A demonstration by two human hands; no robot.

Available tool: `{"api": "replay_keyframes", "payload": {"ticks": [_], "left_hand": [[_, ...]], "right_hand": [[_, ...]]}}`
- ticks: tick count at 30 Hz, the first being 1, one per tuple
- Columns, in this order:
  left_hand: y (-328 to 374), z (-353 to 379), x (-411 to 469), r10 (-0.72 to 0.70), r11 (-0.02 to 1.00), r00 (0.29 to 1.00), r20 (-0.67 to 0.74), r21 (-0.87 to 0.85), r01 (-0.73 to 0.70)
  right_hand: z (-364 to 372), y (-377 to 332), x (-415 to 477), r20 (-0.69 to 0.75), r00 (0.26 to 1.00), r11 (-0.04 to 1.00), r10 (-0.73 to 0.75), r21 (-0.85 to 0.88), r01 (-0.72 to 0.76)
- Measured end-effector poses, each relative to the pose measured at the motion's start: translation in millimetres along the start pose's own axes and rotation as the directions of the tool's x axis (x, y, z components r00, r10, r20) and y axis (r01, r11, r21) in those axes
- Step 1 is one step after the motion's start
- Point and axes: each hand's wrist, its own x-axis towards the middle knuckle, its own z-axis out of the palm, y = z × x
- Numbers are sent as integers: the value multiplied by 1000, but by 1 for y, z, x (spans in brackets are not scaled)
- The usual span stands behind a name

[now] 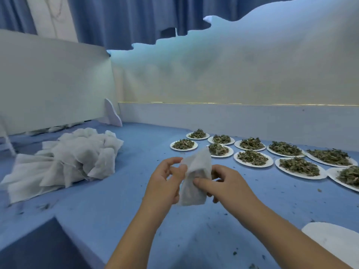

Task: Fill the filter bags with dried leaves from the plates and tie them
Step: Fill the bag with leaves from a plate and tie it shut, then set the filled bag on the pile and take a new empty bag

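A white filter bag [195,177] stands upright between both hands above the blue table [136,191]. My left hand [165,183] pinches the bag's left edge near the top. On the other side, my right hand [223,185] grips its right side, the index finger lying across the front. Dark content shows faintly through the lower part of the bag. Several white plates heaped with dried leaves [252,158] lie in rows at the right.
A pile of white filter bags [73,160] lies at the left. An empty white plate [334,239] sits at the near right edge. Leaf crumbs dot the table. White boards wall the table at the back and left.
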Motion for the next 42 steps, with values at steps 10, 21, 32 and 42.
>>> {"api": "replay_keyframes", "payload": {"ticks": [10, 21, 32, 42], "left_hand": [[-40, -127, 14, 19, 830, 1000, 0, 558, -16], [-107, -249, 100, 79, 706, 882, -464, 651, 280], [-129, -283, 167, 120, 439, 790, -601, 746, 501], [-114, -275, 150, 109, 336, 799, -591, 778, 530]], "right_hand": [[148, 5, 63, 113, 987, 930, 118, 337, -150], [193, 41, 103, 351, 897, 634, 269, 636, -440], [197, 49, 110, 409, 882, 609, 232, 646, -460], [199, 47, 103, 377, 913, 692, 157, 617, -374]]}}
